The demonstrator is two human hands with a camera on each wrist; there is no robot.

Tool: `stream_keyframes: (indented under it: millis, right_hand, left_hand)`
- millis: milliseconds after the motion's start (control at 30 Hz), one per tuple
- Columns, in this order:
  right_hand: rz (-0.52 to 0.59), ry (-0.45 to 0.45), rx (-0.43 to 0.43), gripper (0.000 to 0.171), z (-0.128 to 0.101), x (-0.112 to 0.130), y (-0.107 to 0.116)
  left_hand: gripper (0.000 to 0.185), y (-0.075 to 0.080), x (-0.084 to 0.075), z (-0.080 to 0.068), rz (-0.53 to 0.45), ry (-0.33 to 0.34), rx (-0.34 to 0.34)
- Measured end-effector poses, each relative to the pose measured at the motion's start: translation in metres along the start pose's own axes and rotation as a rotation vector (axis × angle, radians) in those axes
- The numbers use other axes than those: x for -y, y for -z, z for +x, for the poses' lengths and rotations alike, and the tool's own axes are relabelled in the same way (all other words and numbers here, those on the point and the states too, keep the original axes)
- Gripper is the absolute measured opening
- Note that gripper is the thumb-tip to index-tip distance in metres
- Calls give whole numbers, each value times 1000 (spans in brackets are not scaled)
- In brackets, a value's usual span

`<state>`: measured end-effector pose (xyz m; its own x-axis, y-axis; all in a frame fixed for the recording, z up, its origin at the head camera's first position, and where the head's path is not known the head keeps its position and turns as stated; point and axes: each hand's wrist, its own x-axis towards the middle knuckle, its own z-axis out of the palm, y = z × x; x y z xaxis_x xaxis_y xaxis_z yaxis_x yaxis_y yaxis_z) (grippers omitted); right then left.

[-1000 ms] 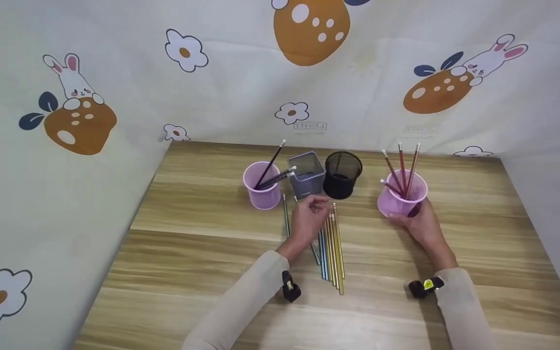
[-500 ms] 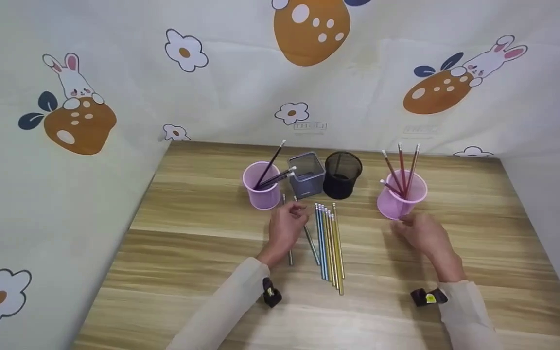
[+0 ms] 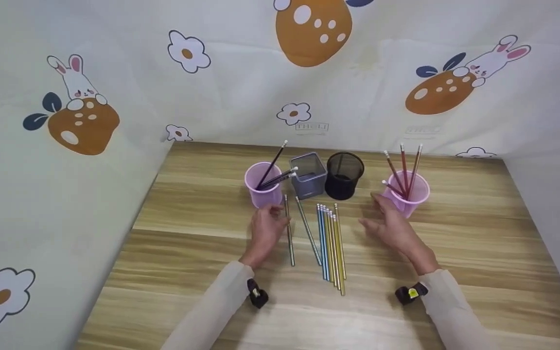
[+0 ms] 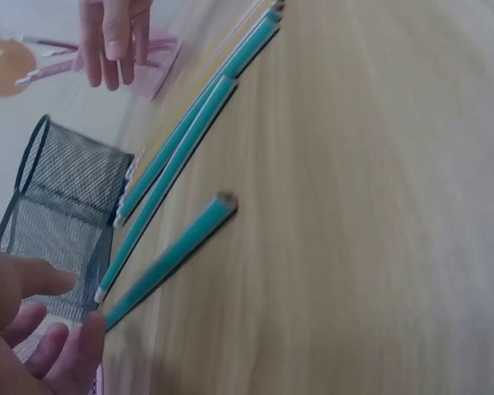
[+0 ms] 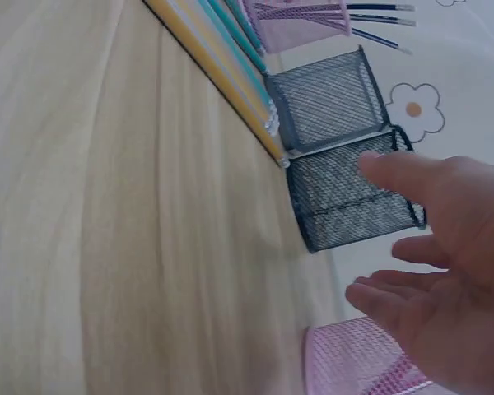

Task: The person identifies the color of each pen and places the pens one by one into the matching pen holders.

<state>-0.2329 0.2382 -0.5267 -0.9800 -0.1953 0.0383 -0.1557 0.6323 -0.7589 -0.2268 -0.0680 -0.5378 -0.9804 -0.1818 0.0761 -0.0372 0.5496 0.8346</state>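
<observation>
— So, where are my hands just now?

— Your left hand (image 3: 266,227) is low over the counter (image 3: 187,253), beside the leftmost teal pencil (image 3: 288,236). Its fingers (image 4: 62,350) are loosely bent and hold nothing; from the head view I cannot tell whether the fingertips touch that pencil.

— And my right hand?

— Your right hand (image 3: 391,227) is lifted between the pencil row and the right pink cup (image 3: 406,194), just beside the cup and apart from it. Its fingers (image 5: 412,173) are spread and straight, with nothing in them.

— I see pencils lying loose. How are they set?

— That leftmost one lies alone on the counter. A second teal pencil (image 3: 307,230) lies slanted just to its right. Next comes a tight row of blue and yellow pencils (image 3: 331,245), side by side, eraser ends pointing toward the cups.

— What stands behind them?

— The left pink cup (image 3: 262,187) holds dark pencils leaning to the right. Beside it stands the grey square mesh holder (image 3: 307,176), then the black round mesh holder (image 3: 343,175), touching or nearly touching it in my right wrist view. The right pink cup stands well apart from those three and holds red pencils (image 3: 403,167) standing upright.

— And around the counter?

— A cloth backdrop (image 3: 114,73) printed with rabbits, flowers and mushrooms.
</observation>
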Motion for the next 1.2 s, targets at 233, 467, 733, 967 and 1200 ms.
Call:
stream_keyframes:
  millis: [233,467,733,967,1200]
  right_hand:
    - [62,6,-53,100,19,-6,-14]
    - [299,-36,-17,120,46,-1,-28]
    - [368,-105,-49,121,66,-1,-42]
    - [389,-38,-161,117,78,-1,-47]
    - [454,-68,-170,115,90,-2,-45]
  left_hand:
    - [54,0,6,-2,104,44,-32]
    - [64,-6,4,-2,54,53,-15]
    - [48,-11,3,2,87,47,5]
    - [39,-8,1,5,143,22,48]
    - [33,-6,-4,6,165,65,117]
